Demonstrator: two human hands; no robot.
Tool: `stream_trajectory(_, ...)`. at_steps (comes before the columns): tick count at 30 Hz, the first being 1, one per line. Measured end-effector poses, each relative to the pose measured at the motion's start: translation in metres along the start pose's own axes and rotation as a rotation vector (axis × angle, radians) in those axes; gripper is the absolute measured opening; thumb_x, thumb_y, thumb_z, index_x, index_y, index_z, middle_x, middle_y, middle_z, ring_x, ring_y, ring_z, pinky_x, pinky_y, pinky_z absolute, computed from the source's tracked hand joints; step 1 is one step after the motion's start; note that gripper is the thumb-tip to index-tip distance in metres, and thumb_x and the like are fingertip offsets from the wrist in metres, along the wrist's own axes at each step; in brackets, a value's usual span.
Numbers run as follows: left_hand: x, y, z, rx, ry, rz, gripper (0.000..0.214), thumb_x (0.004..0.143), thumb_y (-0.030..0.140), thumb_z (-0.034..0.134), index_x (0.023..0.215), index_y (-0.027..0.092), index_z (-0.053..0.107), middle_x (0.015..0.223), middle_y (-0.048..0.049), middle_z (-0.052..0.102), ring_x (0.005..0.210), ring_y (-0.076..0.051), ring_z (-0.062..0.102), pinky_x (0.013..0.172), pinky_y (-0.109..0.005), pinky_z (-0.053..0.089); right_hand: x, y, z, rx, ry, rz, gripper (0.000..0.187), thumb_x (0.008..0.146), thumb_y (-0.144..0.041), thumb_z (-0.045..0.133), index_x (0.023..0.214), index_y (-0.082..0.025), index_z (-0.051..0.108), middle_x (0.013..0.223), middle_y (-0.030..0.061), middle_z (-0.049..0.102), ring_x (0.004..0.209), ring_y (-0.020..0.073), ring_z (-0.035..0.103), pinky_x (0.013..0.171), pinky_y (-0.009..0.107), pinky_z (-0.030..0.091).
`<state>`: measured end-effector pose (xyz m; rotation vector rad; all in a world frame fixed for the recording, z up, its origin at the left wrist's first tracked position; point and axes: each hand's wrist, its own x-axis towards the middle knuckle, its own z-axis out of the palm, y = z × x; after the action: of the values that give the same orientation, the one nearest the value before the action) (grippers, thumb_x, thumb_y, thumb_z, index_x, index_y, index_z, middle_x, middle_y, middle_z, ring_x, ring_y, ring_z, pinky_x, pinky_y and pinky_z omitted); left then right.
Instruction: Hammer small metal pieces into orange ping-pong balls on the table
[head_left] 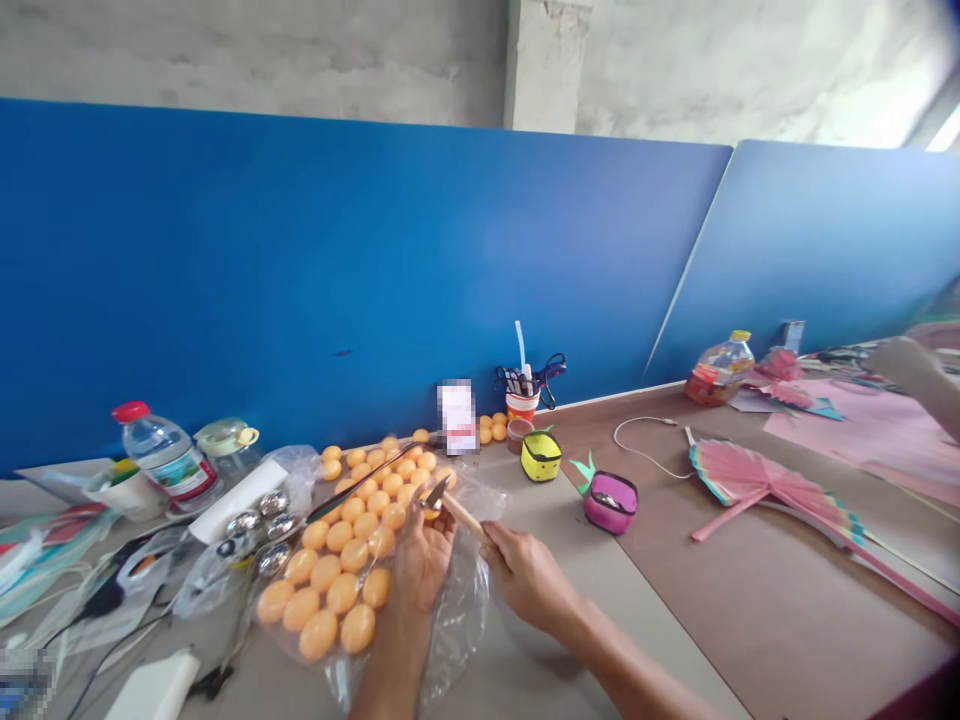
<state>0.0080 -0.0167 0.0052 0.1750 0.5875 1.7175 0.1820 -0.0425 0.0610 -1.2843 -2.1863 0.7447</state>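
Note:
My left hand (421, 562) grips the edge of a clear plastic bag (457, 600) lying on the table, fingers curled on the film. My right hand (525, 575) is closed round the wooden handle of a metal spoon (442, 497), whose bowl points at the heap of orange balls (352, 540). The spoon's bowl is just above the bag's mouth, next to my left fingers. Several orange balls lie on the bag and the table, left of both hands. A long thin dark stick (360, 490) lies across the balls.
At the left stand a water bottle (166, 455), a green-lidded jar (227, 440), several silver balls (266, 520) and papers. A yellow case (541, 456), a pink case (610, 502), a pen cup (523, 400), a white cable (645, 440) and a pink paper fan (757, 485) lie to the right. Another person's arm (919, 375) is at far right.

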Motion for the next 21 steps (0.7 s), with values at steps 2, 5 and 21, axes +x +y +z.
stream_trajectory(2,0.000,0.001,0.001,0.002,0.028,-0.012,0.020,0.089,0.018,0.060,0.106,0.025,0.067,0.086,-0.0018,0.073,0.076,-0.015,0.068,0.075,-0.028,0.055,-0.001,-0.001,0.000,-0.036,-0.024,0.009,0.014,0.090,-0.018,0.046,0.086,-0.021,0.059,0.071,0.0021,0.063,0.062,0.0147,0.054,0.058,0.023,0.031)
stream_trajectory(5,-0.001,0.002,0.004,-0.038,0.078,-0.005,0.016,0.088,0.020,0.062,0.104,0.022,0.066,0.086,-0.0026,0.072,0.076,-0.016,0.069,0.077,-0.031,0.056,-0.002,-0.002,-0.001,0.009,0.001,-0.018,0.016,0.092,-0.021,0.043,0.091,-0.020,0.059,0.072,0.0023,0.063,0.062,0.0147,0.054,0.058,0.023,0.033)
stream_trajectory(21,-0.008,0.002,0.010,-0.088,0.102,-0.058,0.010,0.088,0.031,0.065,0.092,0.022,0.066,0.081,-0.0026,0.071,0.073,-0.016,0.069,0.076,-0.033,0.056,-0.001,0.004,0.004,0.056,-0.006,-0.023,0.011,0.089,-0.022,0.044,0.082,-0.022,0.052,0.065,0.0002,0.054,0.057,0.0145,0.046,0.056,0.025,0.029)
